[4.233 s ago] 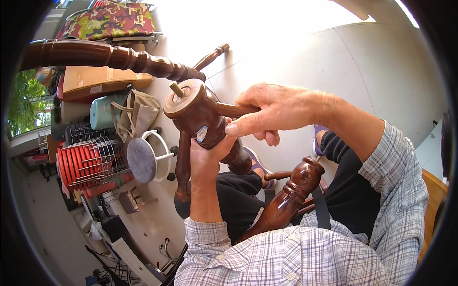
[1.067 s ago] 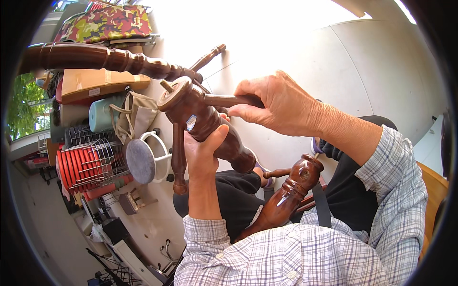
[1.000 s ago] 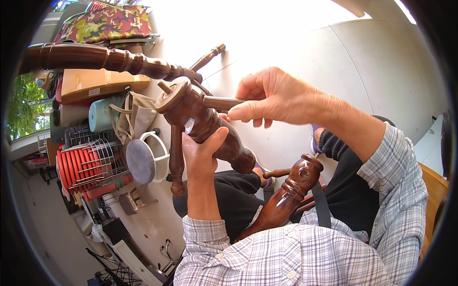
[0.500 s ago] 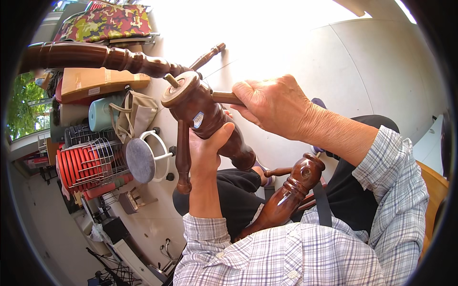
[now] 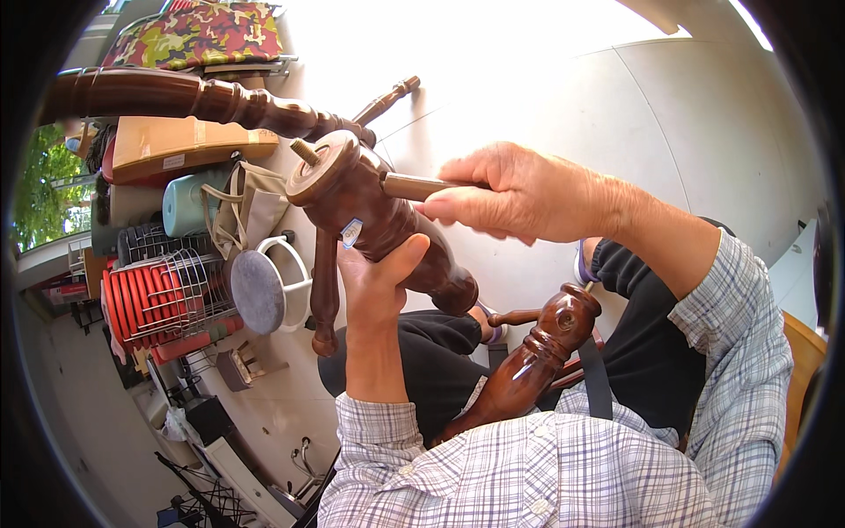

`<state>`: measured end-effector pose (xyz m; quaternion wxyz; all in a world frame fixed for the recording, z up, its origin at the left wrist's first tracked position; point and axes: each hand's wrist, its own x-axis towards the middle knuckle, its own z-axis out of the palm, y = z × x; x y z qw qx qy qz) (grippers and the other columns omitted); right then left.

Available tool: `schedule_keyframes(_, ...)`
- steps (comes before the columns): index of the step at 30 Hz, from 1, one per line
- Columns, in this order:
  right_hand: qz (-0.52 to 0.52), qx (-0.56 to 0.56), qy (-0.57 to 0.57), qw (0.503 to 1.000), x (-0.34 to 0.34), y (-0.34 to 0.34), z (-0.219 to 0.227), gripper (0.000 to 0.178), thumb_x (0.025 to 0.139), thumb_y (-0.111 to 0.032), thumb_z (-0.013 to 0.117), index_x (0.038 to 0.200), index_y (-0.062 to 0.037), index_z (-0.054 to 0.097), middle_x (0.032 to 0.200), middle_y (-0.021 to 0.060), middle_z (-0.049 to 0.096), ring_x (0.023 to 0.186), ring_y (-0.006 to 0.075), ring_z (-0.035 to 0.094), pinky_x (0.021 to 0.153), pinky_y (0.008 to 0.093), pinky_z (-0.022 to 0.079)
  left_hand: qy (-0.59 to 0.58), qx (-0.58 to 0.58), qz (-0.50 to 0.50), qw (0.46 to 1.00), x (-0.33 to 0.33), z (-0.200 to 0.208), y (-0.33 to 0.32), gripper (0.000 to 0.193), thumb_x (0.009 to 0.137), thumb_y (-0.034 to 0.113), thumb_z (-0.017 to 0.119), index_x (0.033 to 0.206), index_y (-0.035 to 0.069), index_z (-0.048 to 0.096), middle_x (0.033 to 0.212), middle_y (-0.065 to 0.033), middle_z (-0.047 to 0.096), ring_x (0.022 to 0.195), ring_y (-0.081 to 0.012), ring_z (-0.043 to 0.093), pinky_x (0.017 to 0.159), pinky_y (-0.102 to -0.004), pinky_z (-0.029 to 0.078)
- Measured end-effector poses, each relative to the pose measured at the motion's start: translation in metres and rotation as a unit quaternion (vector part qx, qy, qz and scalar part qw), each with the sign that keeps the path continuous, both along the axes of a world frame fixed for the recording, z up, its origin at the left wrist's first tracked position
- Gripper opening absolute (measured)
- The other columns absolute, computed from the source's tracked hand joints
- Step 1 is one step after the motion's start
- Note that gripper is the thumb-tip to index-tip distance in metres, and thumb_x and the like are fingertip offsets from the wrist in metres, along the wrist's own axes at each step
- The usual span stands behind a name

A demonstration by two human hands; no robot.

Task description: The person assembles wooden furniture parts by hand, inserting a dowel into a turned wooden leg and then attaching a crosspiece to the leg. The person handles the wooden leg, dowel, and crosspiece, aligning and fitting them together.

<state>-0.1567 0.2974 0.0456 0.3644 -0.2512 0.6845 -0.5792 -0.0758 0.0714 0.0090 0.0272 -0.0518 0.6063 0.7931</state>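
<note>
My left hand (image 5: pixel 377 273) is closed round a dark brown turned wooden leg (image 5: pixel 374 198), its thumb on the near side. The leg is tilted. Out of its round end sticks a threaded bolt (image 5: pixel 306 151), and a blue-and-white sticker is on its side. A thin turned spindle (image 5: pixel 326 295) hangs beside my left wrist. Between the thumb and fingers of my right hand (image 5: pixel 537 194) is a short brown rod (image 5: pixel 418 187), whose end meets the leg's side; I cannot tell how deep it goes. A second, glossy turned leg (image 5: pixel 537 352) lies across my lap with its own spindle.
A long dark turned wooden piece (image 5: pixel 176 95) reaches in from the left, above the held leg. Beyond are a round grey-topped stool (image 5: pixel 258 292), red stacked items in a wire rack (image 5: pixel 158 304), a beige bag (image 5: pixel 262 207), a cardboard box (image 5: pixel 189 145) and a camouflage-patterned folding seat.
My right hand has loosened and shifted right along the rod, so more of the rod shows. The leg has moved slightly left in my left hand.
</note>
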Motion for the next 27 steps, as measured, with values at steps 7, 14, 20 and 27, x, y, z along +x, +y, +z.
schedule_keyframes(7,-0.134,0.091,0.396,0.904,0.005,-0.007,-0.028,0.033,0.099,-0.036,0.072,0.097,-0.0032,0.070,0.071,0.0074,0.068,0.062,0.0163,0.068,0.056,0.0289,0.056,-0.039,-0.030,0.041,0.998,-0.003,-0.002,0.004,0.053,0.077,0.002,0.084,0.124,0.000,0.060,0.106,-0.0112,0.071,0.096,-0.0196,0.071,0.088,-0.0346,0.058)
schedule_keyframes(14,0.058,-0.218,-0.353,0.908,-0.010,0.009,-0.024,0.060,0.110,-0.048,0.048,0.110,0.0072,0.072,0.069,0.0105,0.071,0.051,0.0139,0.068,0.046,0.0243,0.055,-0.006,-0.001,0.024,1.000,-0.002,0.007,0.013,0.054,0.077,0.002,0.084,0.125,-0.001,0.060,0.106,-0.0123,0.071,0.095,-0.0195,0.071,0.085,-0.0353,0.060)
schedule_keyframes(20,-0.089,-0.061,0.116,0.987,-0.002,-0.001,-0.024,0.036,0.103,-0.037,0.067,0.107,-0.0030,0.078,0.070,0.0049,0.070,0.054,0.0108,0.061,0.051,0.0227,0.052,-0.026,-0.017,0.015,0.999,-0.003,-0.007,-0.002,0.054,0.078,0.002,0.085,0.125,-0.002,0.060,0.106,-0.0133,0.072,0.096,-0.0209,0.072,0.087,-0.0355,0.060)
schedule_keyframes(27,-0.029,-0.168,-0.188,0.967,0.005,0.006,-0.017,0.045,0.107,-0.040,0.058,0.101,0.0026,0.072,0.073,0.0108,0.072,0.048,0.0153,0.061,0.045,0.0305,0.054,0.017,-0.003,-0.026,1.000,-0.003,0.009,0.004,0.054,0.077,0.005,0.086,0.124,0.000,0.061,0.104,-0.0100,0.073,0.095,-0.0191,0.071,0.088,-0.0337,0.058)
